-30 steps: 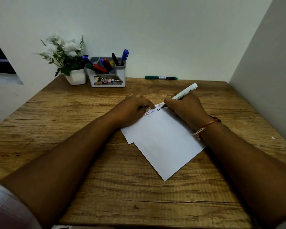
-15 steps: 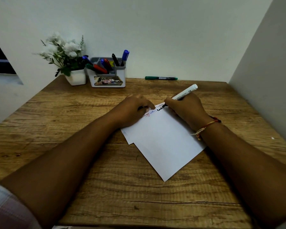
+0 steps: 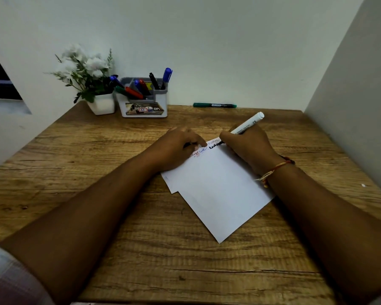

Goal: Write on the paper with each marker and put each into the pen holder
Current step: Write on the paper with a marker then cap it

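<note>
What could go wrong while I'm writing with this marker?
The white marker, in the grip of the right hand, writes close to the top edge of the paper; its tip may slip onto the table. The paper, pinned only by the left hand, could shift and smear ink.

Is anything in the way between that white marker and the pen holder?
Nothing visible. Only bare table lies between the marker in the right hand and the holder.

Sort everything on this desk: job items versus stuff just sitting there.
Job: paper, white marker in the right hand, green marker lying loose, pen holder with its stored markers.
Lying about: potted white flowers.
</note>
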`<state>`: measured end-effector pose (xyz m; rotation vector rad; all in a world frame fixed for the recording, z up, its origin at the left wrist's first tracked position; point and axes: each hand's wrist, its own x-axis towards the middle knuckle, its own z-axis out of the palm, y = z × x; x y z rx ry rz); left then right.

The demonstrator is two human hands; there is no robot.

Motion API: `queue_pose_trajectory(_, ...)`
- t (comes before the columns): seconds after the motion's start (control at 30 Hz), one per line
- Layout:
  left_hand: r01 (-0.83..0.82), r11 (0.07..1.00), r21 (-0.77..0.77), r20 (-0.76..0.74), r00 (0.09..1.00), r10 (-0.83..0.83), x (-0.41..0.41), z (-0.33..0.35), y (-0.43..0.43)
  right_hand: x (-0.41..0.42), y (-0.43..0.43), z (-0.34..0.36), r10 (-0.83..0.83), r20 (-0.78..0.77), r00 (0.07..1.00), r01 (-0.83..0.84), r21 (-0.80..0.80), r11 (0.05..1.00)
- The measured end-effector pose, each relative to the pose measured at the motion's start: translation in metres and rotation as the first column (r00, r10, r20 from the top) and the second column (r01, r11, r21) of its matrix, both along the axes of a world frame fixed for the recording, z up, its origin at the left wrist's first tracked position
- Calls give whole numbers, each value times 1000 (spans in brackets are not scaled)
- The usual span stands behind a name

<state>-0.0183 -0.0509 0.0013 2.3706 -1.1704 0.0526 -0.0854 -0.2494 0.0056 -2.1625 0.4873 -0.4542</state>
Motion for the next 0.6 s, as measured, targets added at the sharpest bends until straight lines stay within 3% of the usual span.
queue_pose_trajectory(0.6, -11, 1000, 5, 6, 1000, 11, 2, -1, 0, 0, 0, 1, 17, -8, 1000, -17, 6, 1000)
